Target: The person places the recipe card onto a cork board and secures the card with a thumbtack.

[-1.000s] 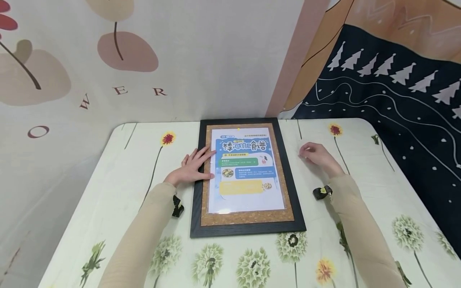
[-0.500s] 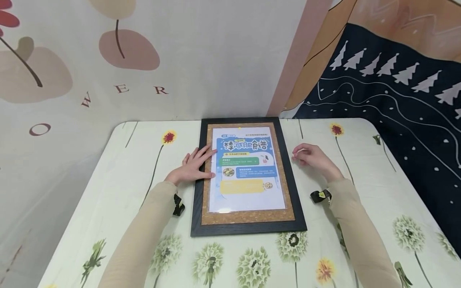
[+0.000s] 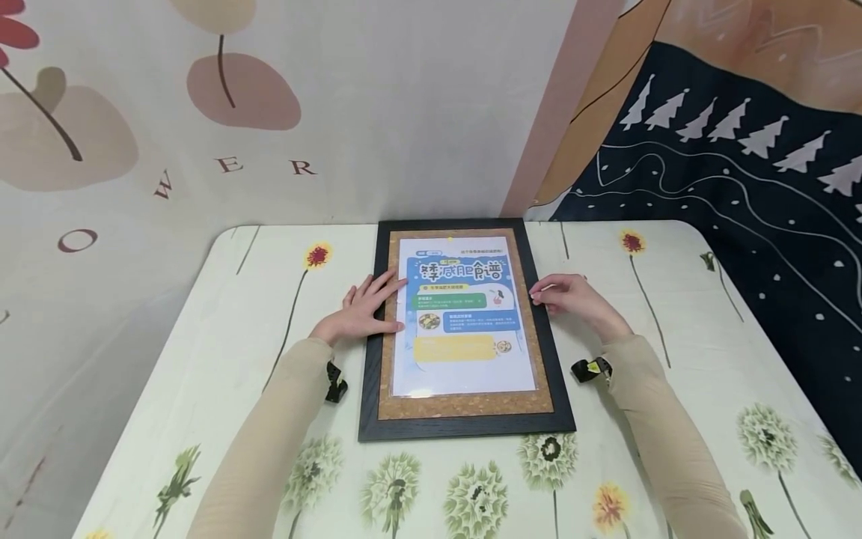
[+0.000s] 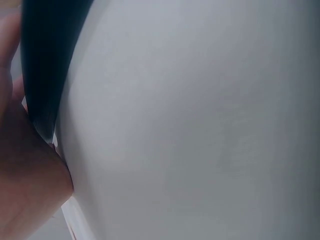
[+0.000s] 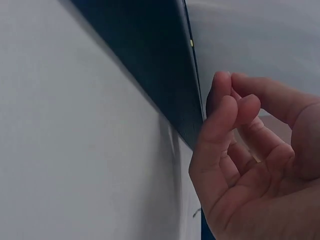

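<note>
A black-framed cork board (image 3: 465,428) lies on the table with a printed blue-and-white sheet (image 3: 465,374) on it. My left hand (image 3: 357,311) spreads over the board's left border, with thumb and forefinger at the sheet's edge. In the left wrist view the palm (image 4: 35,180) sits by the dark frame (image 4: 47,65). Over the right border hovers my right hand (image 3: 566,296), its fingers curled and the thumb and forefinger tips brought together. The right wrist view shows these fingertips (image 5: 220,85) beside the frame's edge; I cannot tell if something tiny is between them.
A yellow pin (image 3: 450,239) marks the top middle of the sheet. A flower-print cloth (image 3: 202,359) covers the table. The board's far edge lies close to the light wall hanging (image 3: 404,112), and a dark tree-patterned cloth (image 3: 741,165) hangs at the right.
My right hand has moved left, from over the tablecloth to the board's right border. The left hand keeps its place on the left border, and the board lies as before.
</note>
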A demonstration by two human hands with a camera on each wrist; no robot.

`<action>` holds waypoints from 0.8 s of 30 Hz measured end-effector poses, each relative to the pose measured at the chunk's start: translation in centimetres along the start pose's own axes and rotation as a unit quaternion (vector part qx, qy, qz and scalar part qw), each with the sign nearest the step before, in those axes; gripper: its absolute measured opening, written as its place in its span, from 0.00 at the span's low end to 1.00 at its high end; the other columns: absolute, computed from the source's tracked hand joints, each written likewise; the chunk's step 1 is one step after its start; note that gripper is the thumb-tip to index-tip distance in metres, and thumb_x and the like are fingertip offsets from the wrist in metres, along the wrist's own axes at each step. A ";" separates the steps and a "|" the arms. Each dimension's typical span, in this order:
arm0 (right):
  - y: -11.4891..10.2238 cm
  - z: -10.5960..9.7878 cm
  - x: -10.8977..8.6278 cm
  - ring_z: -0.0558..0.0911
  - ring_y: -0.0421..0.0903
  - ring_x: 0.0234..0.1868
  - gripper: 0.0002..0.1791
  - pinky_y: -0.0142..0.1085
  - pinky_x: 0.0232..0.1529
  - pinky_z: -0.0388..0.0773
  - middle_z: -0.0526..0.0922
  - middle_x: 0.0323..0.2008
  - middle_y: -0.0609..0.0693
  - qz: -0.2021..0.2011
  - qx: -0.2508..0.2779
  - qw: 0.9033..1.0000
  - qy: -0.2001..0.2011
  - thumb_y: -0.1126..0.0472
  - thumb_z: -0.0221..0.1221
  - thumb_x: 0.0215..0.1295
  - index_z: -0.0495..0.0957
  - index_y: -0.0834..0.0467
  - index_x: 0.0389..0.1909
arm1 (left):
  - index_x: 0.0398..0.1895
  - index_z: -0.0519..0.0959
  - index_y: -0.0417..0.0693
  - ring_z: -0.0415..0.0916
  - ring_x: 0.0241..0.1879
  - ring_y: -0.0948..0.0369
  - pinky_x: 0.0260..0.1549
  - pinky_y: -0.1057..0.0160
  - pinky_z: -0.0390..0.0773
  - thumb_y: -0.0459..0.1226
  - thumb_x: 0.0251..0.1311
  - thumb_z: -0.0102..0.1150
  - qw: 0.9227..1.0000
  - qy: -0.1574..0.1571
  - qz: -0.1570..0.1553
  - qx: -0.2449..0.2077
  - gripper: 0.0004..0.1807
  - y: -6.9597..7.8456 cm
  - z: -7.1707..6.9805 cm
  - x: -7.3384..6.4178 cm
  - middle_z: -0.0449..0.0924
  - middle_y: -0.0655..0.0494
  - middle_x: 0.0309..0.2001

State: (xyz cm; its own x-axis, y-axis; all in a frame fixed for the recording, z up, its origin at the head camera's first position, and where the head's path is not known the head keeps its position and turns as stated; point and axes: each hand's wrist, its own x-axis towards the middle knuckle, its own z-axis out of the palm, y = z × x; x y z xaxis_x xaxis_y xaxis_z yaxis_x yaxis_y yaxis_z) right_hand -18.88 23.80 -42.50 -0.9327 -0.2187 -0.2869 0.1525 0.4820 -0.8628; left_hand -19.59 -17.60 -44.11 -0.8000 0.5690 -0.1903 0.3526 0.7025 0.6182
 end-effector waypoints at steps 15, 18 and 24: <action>-1.0 1.2 0.7 0.71 0.45 0.26 0.15 0.32 0.26 0.64 0.83 0.34 0.49 0.020 -0.024 0.999 -0.031 0.58 0.63 0.65 0.83 0.63 0.47 | 0.77 0.49 0.54 0.22 0.72 0.40 0.62 0.36 0.27 0.51 0.60 0.61 1.000 0.000 -0.007 0.000 0.46 0.2 0.0 0.2 0.30 0.52 0.77; -1.1 1.2 0.9 0.69 0.44 0.24 0.15 0.32 0.25 0.63 0.82 0.32 0.49 0.026 -0.026 0.999 -0.034 0.58 0.63 0.65 0.83 0.64 0.47 | 0.77 0.49 0.54 0.23 0.72 0.39 0.62 0.36 0.27 0.51 0.60 0.61 1.000 0.002 -0.006 0.003 0.46 0.1 0.0 0.2 0.30 0.52 0.77; -1.4 1.5 1.2 0.72 0.44 0.30 0.15 0.31 0.28 0.66 0.84 0.38 0.50 0.036 -0.035 0.998 -0.034 0.60 0.63 0.63 0.83 0.65 0.47 | 0.77 0.49 0.53 0.23 0.72 0.39 0.62 0.36 0.27 0.50 0.61 0.61 1.000 0.003 0.000 0.001 0.46 0.2 0.0 0.0 0.30 0.52 0.77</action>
State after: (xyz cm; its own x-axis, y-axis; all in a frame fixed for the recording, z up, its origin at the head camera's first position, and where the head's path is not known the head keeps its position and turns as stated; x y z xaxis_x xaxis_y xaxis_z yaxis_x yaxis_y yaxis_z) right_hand -19.67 21.60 -42.26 -0.8952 -0.2373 -0.3771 0.1934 0.5556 -0.8086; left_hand -19.50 -17.51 -44.00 -0.8023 0.5671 -0.1861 0.3536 0.7029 0.6172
